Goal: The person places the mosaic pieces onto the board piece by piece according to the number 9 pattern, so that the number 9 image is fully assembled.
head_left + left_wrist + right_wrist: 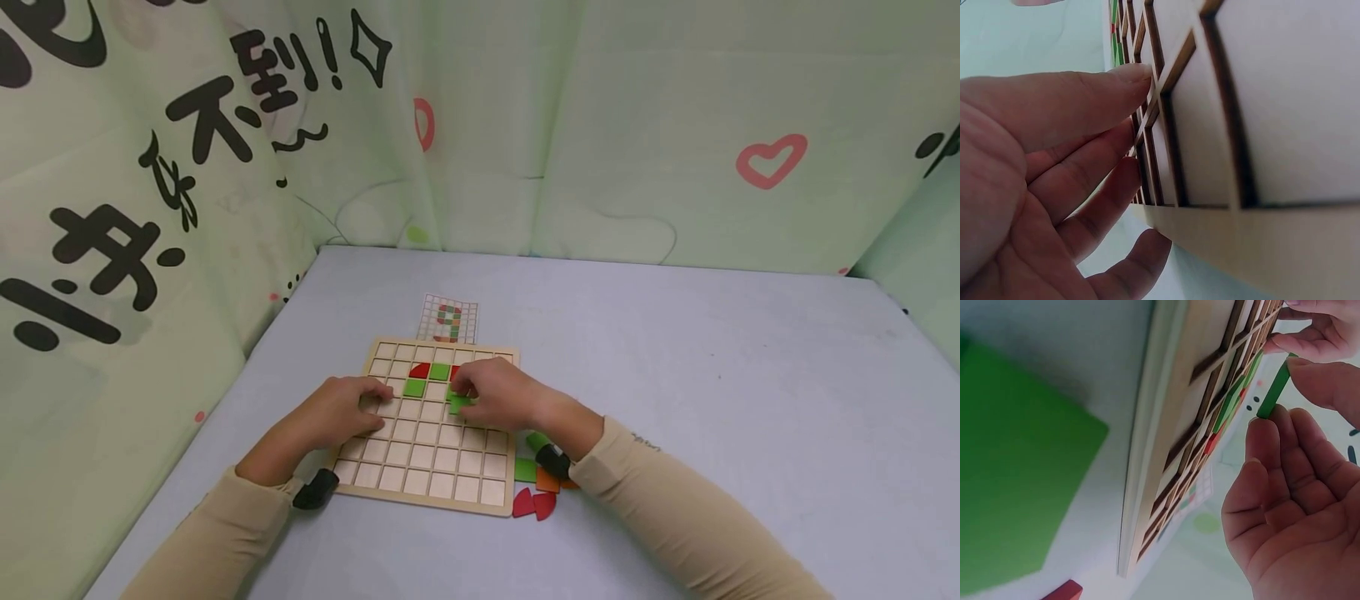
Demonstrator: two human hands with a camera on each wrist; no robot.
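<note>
A wooden grid board point(420, 457) lies on the table. My right hand point(502, 396) pinches a green square tile point(1275, 390) between thumb and fingers, just above the grid. Set in the upper rows are a red rounded tile point(420, 371), a green tile point(439, 372) beside it and another green tile point(414, 387) below. More red and green tiles there are partly hidden by the right hand. My left hand point(337, 412) rests at the board's left side, its loosely bent fingers touching the frame and grid and holding no tile.
Behind the board lies a small printed pattern card point(447, 319), its lower edge meeting the frame. Loose pieces sit at the board's near right corner: a green square point(525, 470), an orange one point(547, 480) and red rounded pieces point(544, 505). A printed curtain point(637, 108) surrounds the table.
</note>
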